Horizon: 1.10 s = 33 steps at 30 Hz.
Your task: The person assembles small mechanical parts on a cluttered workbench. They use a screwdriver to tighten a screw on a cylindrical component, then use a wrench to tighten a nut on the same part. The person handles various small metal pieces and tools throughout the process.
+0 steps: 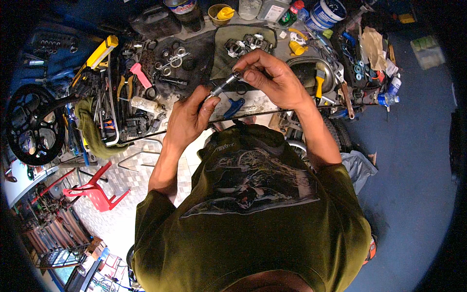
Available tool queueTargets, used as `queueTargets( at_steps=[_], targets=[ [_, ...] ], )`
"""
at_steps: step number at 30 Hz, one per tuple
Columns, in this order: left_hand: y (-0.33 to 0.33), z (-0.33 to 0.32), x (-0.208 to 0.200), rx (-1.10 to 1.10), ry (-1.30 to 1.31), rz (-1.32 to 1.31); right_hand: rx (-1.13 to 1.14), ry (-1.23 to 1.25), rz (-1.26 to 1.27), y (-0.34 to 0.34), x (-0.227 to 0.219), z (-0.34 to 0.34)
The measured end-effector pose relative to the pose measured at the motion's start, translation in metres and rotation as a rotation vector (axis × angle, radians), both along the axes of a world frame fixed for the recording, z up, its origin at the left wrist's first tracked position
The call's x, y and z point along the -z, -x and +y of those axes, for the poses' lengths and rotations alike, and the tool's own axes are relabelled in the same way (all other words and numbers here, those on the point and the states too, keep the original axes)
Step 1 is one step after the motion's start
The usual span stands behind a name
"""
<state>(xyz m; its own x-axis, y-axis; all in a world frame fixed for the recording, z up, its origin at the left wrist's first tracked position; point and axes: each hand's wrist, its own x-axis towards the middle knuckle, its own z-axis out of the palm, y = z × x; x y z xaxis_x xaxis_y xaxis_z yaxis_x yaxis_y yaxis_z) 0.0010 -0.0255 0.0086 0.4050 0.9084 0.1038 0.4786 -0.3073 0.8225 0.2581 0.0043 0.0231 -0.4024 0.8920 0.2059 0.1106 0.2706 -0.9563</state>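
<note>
Workshop: cluttered bench (259, 101), pliers (130, 87), perhaps sockets (51, 43).

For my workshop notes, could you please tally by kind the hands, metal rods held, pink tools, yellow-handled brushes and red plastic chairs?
Left hand, right hand: 2
Held metal rod: 1
Pink tool: 1
Yellow-handled brush: 1
Red plastic chair: 1
Total: 6

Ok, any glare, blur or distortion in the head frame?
Head view: tiled floor washed out at lower left; left hand, right hand and metal tool fairly crisp, no obvious motion blur. Also in head view: fisheye bows the workbench, corners fall to black, upper left dim.
</note>
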Motion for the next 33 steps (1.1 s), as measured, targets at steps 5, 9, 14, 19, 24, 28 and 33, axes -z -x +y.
queueTargets(
  at_steps=[5, 9, 14, 19, 24, 28, 33],
  targets=[
    [-0.001, 0.001, 0.002, -0.013, -0.023, 0.026, 0.022, -0.005, -0.008, 0.000, -0.001, -0.001],
    [-0.004, 0.001, 0.003, -0.038, -0.060, 0.019, 0.038, 0.022, -0.022, 0.001, -0.004, -0.003],
    [-0.004, 0.000, 0.002, -0.050, -0.060, 0.048, 0.059, 0.025, -0.038, 0.002, -0.005, -0.006],
    [-0.005, -0.002, 0.002, -0.059, -0.076, 0.056, 0.079, 0.040, -0.011, 0.003, -0.004, -0.009],
    [-0.006, -0.002, 0.003, -0.029, -0.019, -0.087, 0.053, 0.020, -0.018, 0.000, -0.006, -0.009],
    [-0.001, -0.001, 0.006, -0.020, 0.010, -0.148, 0.059, -0.034, -0.024, -0.013, 0.002, 0.000],
    [0.000, -0.002, 0.000, -0.009, -0.025, -0.108, 0.092, 0.147, 0.039, -0.022, -0.001, 0.001]
  ],
)
